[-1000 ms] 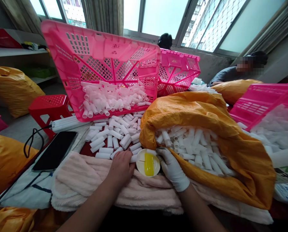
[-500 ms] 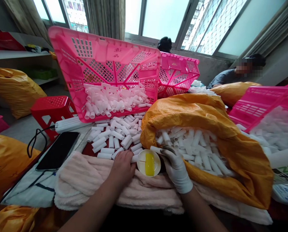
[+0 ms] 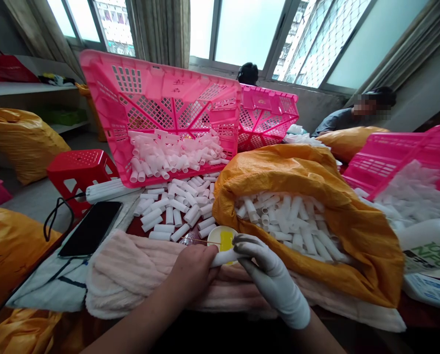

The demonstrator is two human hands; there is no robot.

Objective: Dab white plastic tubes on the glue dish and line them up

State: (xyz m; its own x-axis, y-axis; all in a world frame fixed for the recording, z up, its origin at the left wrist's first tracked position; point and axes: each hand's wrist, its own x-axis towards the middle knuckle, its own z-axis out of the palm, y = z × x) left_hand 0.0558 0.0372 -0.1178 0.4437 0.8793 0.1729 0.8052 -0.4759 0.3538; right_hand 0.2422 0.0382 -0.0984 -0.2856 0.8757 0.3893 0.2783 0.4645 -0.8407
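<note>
My bare left hand (image 3: 195,271) is closed around the left end of a short white tube (image 3: 225,257). My right hand (image 3: 269,276), in a white glove, pinches the other end, so the tube lies level between the two. Just behind it is a small round white dish (image 3: 211,237) with a yellow patch (image 3: 226,240) inside, partly covered by the tube and glove. A thin stick (image 3: 201,241) reaches over the dish's left rim; I cannot tell whether it is held. Many similar loose tubes (image 3: 175,202) lie beyond my left hand.
A tilted pink basket (image 3: 175,81) holding tubes stands behind. At right, an orange sack (image 3: 279,162) gapes open over more tubes. A pink towel (image 3: 131,270) lies under my forearms; a phone (image 3: 90,230) is at left. Another person (image 3: 338,120) sits at the far right.
My right hand has come left and down from beside the dish, and both hands now hold one tube in front of it. The view has shifted slightly.
</note>
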